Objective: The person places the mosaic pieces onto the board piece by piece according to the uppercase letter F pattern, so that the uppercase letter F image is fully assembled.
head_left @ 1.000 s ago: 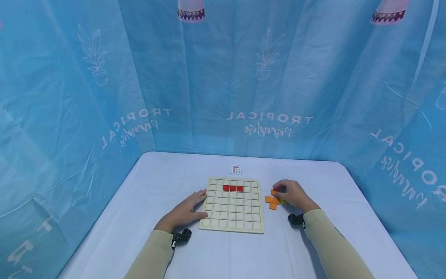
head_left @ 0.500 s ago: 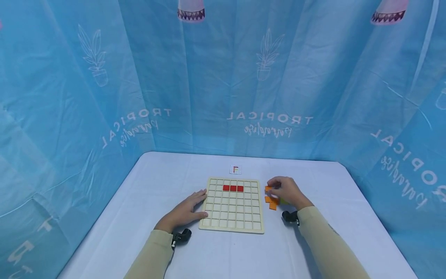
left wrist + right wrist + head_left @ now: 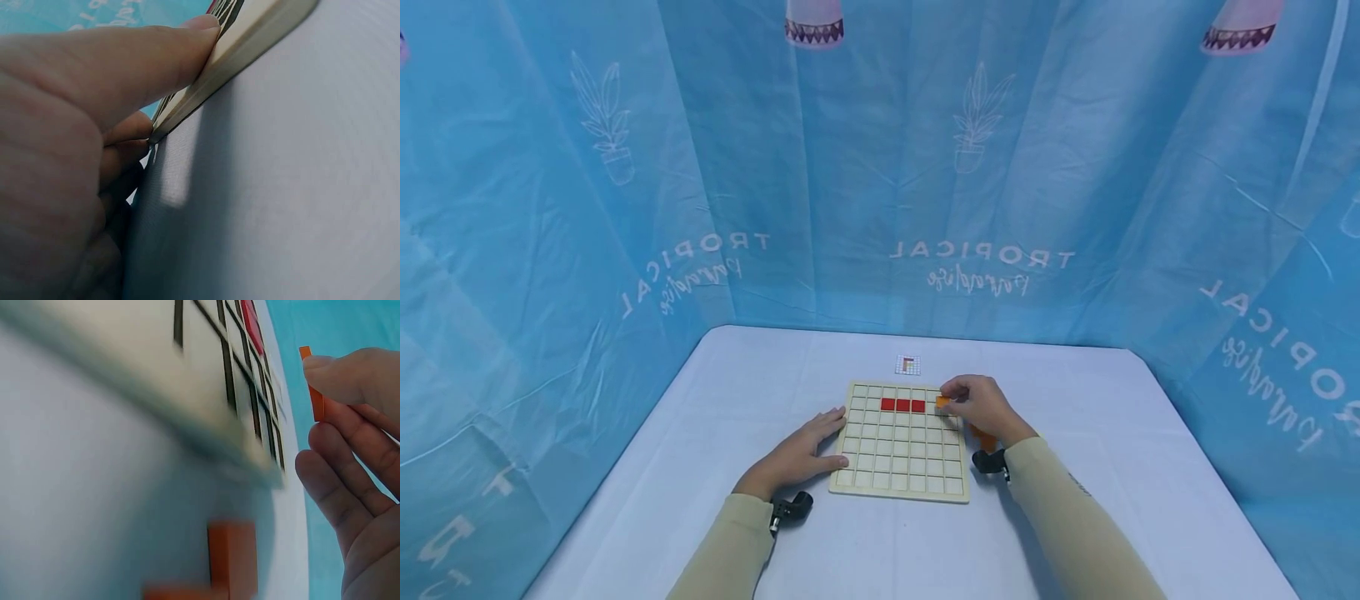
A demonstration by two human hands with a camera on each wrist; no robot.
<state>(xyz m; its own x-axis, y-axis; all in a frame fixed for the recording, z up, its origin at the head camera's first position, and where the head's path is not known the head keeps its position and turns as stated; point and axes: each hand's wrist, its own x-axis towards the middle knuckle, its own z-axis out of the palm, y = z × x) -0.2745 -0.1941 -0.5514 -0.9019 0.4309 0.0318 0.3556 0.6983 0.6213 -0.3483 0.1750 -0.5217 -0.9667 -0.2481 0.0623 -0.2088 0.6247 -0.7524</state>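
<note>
A pale wooden grid board (image 3: 898, 468) lies on the table with a row of three red square tiles (image 3: 902, 406) near its far side. At the board's left edge rests my left hand (image 3: 797, 452), fingers spread; in the left wrist view its thumb (image 3: 156, 62) lies straight on the rim. My right hand (image 3: 988, 410) pinches an orange tile (image 3: 942, 402) between thumb and fingers, over the board's far right cells. Seen from the right wrist, that tile (image 3: 317, 406) stands edge-on in the pinch, above the board's surface.
Loose orange tiles (image 3: 985, 439) lie just right of the board, partly hidden by the right hand and wrist. A small printed grid card (image 3: 907, 365) with a coloured pattern lies beyond the board. Blue curtains (image 3: 865, 167) enclose the white table (image 3: 760, 367).
My right hand has lifted an orange tile from the pile and carried it left, over the board's far right part. The left hand has stayed at the board's left edge.
</note>
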